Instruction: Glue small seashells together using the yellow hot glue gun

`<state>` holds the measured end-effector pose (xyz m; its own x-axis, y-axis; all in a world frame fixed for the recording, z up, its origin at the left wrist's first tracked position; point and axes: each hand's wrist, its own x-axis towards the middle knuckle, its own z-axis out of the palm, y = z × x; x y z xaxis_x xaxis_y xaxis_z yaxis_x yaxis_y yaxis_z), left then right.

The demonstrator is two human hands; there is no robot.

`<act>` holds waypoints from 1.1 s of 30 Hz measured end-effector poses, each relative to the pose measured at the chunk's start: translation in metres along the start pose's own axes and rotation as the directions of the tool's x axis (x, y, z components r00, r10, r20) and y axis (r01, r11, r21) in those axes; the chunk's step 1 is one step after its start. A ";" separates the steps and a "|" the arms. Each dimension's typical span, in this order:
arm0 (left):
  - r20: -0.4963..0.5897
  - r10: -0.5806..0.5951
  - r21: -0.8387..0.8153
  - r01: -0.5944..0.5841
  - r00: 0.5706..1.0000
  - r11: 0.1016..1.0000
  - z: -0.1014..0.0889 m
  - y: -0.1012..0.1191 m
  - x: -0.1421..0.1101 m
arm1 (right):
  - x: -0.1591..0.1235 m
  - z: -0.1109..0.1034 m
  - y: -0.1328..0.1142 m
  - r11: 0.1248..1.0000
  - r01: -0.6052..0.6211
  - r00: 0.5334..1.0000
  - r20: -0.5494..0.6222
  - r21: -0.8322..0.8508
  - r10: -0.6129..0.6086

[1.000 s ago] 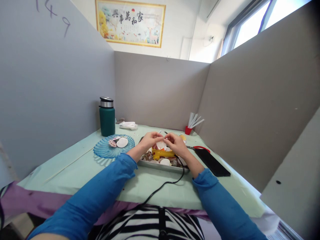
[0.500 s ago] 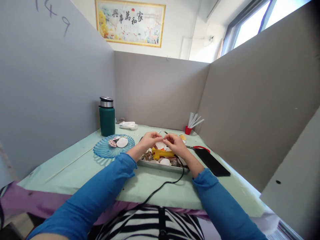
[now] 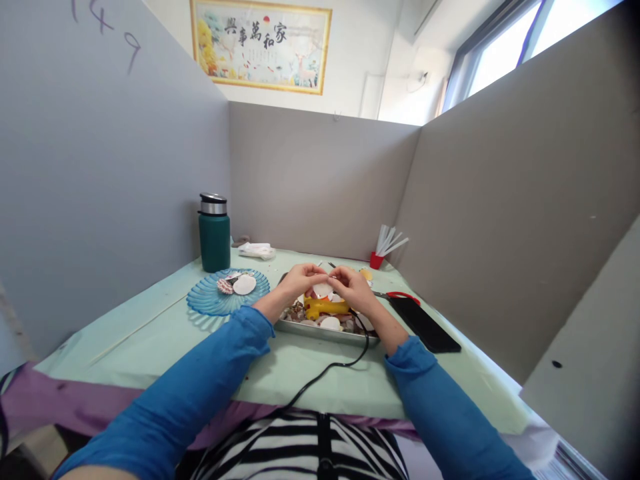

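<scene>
My left hand [image 3: 300,281] and my right hand [image 3: 350,283] meet fingertip to fingertip above a metal tray [image 3: 325,335]. Both are closed in a pinch, and whatever lies between the fingers is too small to make out. Under them in the tray rests a yellow glue gun [image 3: 325,307] with a black cord [image 3: 320,378] running toward me. Around it lie several shells, among them a white shell [image 3: 331,323] at the near side. The hands cover the far part of the tray.
To the left stand a blue glass plate [image 3: 200,301] with shells and a green bottle [image 3: 215,240]. At right are red-handled scissors [image 3: 403,295], a black phone-like slab [image 3: 425,325] and a red cup [image 3: 377,261] of white glue sticks. Grey partitions [image 3: 320,180] enclose the table.
Hardly anything differs. The fingertips have shifted very slightly, while the tray, glue gun and plate stay where they were.
</scene>
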<state>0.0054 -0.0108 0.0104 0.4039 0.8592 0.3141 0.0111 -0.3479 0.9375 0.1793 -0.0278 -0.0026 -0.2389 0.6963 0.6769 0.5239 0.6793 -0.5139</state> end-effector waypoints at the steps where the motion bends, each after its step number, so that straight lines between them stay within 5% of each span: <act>1: -0.005 0.002 -0.011 -0.003 1.000 1.000 0.000 0.001 0.000 | 0.000 0.000 0.001 1.000 -0.007 1.000 -0.004 0.014 0.007; 33: -0.028 0.029 -0.083 -0.032 0.999 0.996 0.000 0.002 -0.001 | 0.000 0.000 -0.004 0.994 -0.051 0.999 0.022 0.102 0.049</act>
<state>0.0055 -0.0123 0.0120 0.3787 0.8586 0.3456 -0.0776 -0.3426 0.9363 0.1768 -0.0307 -0.0007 -0.2313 0.7336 0.6390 0.4496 0.6631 -0.5985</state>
